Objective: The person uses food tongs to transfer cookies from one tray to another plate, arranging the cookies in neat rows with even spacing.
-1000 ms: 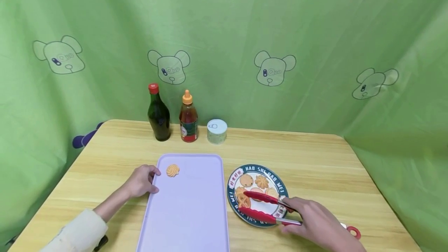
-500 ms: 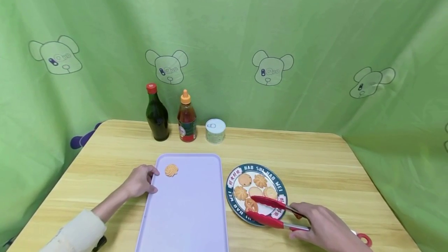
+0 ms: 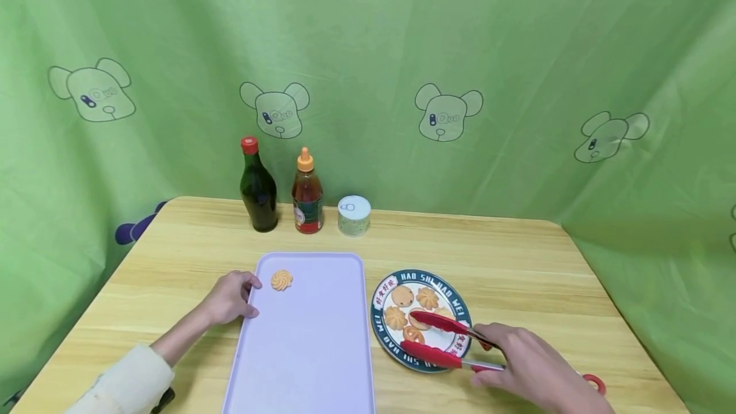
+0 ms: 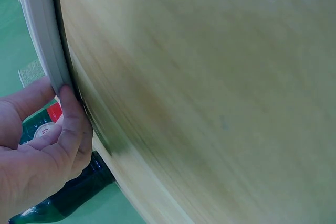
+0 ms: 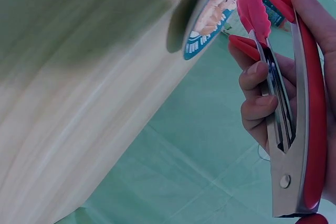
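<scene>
At its left edge, a lilac tray (image 3: 305, 344) is pinched between the thumb and fingers of my left hand (image 3: 227, 298); the left wrist view shows the grip on its rim (image 4: 44, 30). One swirled cookie (image 3: 282, 280) lies in the tray's far left corner. My right hand (image 3: 526, 363) grips red-tipped metal tongs (image 3: 431, 354), their jaws spread over a round plate (image 3: 377, 321) with a dark lettered rim. Between the red tips sits a pretzel-shaped cookie (image 3: 413, 335), partly covered by the lower one. The upper tip overlaps a round cookie behind it. A flower-shaped cookie (image 3: 428, 298) lies farther back.
Along the back of the wooden table (image 3: 471, 235) stand a dark green bottle (image 3: 260, 193), a sauce bottle (image 3: 307, 203) with an orange cap, and a pull-tab can (image 3: 353, 216). A red ring-shaped handle (image 3: 598, 383) shows behind my right wrist. Green cloth (image 3: 368, 50) hangs behind.
The tongs drew back to the right, then came slightly left, their jaws a little wider. The pretzel-shaped cookie has slid right, away from the flower-shaped one beside it. My left hand stays put.
</scene>
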Available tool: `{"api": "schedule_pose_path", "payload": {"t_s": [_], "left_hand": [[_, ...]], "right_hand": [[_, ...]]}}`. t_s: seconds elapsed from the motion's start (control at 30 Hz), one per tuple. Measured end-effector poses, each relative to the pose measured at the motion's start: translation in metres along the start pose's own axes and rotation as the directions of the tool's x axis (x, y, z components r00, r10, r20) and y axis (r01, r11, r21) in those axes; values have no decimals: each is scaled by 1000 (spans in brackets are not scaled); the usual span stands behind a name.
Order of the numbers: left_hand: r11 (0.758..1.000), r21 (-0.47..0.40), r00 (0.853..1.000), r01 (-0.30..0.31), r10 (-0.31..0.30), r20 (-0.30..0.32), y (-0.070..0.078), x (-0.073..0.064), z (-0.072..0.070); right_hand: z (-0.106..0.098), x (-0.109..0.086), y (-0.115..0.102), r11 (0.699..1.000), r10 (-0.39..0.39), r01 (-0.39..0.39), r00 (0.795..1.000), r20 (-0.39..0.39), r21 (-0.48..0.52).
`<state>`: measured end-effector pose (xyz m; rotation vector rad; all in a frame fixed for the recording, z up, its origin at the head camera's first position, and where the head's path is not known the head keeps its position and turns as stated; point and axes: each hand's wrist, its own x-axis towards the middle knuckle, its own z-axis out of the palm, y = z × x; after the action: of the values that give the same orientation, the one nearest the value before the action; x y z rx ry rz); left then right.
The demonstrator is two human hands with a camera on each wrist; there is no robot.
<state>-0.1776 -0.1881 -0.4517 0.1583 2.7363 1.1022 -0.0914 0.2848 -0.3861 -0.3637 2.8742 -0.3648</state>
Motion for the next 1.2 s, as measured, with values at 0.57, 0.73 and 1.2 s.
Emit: {"api": "schedule_pose_path", "payload": {"t_s": [0.57, 0.73, 1.2], "left_hand": [[1000, -4, 1000, 4, -4, -5, -2, 1, 1], [1000, 2, 1000, 5, -5, -4, -2, 2, 1], [1000, 6, 1000, -1, 1, -4, -1, 1, 0]], "right_hand": [[8, 40, -44, 997, -73, 73, 992, -106, -5], [14, 56, -58, 997, -74, 76, 992, -103, 7], [26, 106, -100, 982, -189, 190, 980, -56, -2]]}}
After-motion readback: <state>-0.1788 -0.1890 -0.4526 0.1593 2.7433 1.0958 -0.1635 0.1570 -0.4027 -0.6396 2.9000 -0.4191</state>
